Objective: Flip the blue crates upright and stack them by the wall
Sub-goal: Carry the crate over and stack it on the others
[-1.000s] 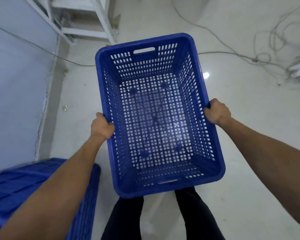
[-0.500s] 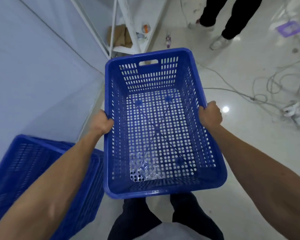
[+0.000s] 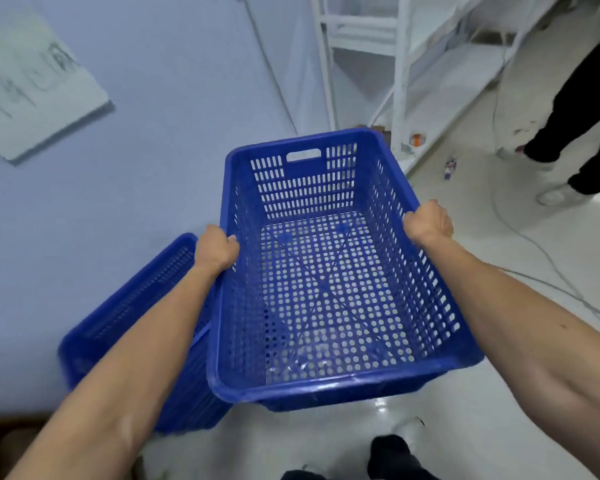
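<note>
On the far left a pale sheet with blurred marks hangs on the blue-grey wall. Below it, close against the wall, a second blue crate stands open side up, partly hidden by the left forearm. The left hand is curled tight over the left long rim of the carried blue crate, fingers wrapped inside the edge. That crate is held upright off the white floor, its near left side overlapping the other crate. The right hand is clenched over the right long rim. Beyond stands a white metal rack, and at far right another person's dark-trousered legs stand beside loose cables
</note>
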A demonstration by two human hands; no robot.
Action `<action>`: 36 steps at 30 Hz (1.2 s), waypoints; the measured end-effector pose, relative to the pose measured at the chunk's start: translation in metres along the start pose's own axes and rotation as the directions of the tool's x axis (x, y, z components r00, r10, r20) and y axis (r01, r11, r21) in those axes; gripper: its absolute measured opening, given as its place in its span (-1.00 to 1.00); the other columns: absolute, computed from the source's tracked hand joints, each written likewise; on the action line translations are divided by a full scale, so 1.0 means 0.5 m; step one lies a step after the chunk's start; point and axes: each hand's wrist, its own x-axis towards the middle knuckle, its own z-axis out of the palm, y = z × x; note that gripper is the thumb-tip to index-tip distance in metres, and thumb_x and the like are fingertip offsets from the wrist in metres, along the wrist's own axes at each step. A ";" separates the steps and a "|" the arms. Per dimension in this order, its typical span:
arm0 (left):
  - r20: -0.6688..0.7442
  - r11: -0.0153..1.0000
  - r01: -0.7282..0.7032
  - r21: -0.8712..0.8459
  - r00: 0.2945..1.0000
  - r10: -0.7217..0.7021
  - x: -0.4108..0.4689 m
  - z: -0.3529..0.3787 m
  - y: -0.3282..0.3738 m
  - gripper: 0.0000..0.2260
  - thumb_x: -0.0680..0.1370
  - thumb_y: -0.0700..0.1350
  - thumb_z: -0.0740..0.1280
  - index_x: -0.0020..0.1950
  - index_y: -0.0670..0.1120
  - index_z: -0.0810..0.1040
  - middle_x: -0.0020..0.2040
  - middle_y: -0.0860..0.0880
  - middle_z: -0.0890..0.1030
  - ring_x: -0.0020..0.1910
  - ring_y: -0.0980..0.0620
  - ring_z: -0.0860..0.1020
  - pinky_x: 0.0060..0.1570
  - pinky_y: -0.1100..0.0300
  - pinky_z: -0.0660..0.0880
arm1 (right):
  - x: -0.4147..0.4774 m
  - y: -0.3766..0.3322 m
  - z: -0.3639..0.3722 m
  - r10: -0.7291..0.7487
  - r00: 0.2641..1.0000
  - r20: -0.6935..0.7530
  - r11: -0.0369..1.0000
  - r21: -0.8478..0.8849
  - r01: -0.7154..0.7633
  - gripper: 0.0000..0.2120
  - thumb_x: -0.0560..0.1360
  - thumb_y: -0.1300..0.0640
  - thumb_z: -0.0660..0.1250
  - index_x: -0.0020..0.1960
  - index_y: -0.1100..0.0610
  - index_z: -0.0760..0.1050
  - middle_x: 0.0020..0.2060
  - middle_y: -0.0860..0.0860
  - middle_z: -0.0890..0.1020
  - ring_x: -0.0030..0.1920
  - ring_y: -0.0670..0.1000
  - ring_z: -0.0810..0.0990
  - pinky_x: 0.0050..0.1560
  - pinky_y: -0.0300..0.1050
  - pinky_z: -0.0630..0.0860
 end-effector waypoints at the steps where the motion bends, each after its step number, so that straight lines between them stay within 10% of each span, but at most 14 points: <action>1: -0.025 1.000 0.018 -0.019 1.000 -0.018 -0.001 -0.025 -0.028 -0.67 0.60 -0.07 0.26 0.18 -0.32 0.42 0.14 -0.31 0.57 0.12 -0.32 0.54 0.01 0.00 0.45 | -0.014 -0.036 0.002 -0.030 1.000 0.007 1.000 -0.009 0.030 -0.71 0.53 0.14 0.27 0.19 0.26 0.47 0.07 0.16 0.61 0.04 0.24 0.60 -0.12 -0.04 0.45; 22: -0.260 0.877 0.328 -0.351 0.866 -0.428 -0.230 -0.394 -0.622 -0.76 0.54 -0.14 0.26 0.07 -0.30 0.52 0.01 -0.21 0.62 -0.11 -0.17 0.53 -0.14 0.12 0.42 | -0.444 -0.566 0.226 -0.576 0.794 0.195 0.802 -0.053 0.595 -0.89 0.50 0.19 0.24 -0.06 0.22 0.50 -0.16 0.14 0.59 -0.17 0.18 0.58 -0.24 -0.06 0.44; 36: -0.241 0.643 0.621 -0.448 0.609 -0.756 -0.288 -0.361 -0.777 -0.73 0.53 -0.08 0.30 0.03 -0.30 0.57 -0.05 -0.19 0.61 -0.11 -0.19 0.56 -0.15 0.11 0.43 | -0.505 -0.762 0.483 -0.714 0.500 0.490 0.554 -0.041 0.832 -0.93 0.48 0.21 0.24 -0.11 0.21 0.47 -0.35 0.05 0.46 -0.33 0.09 0.49 -0.31 -0.10 0.41</action>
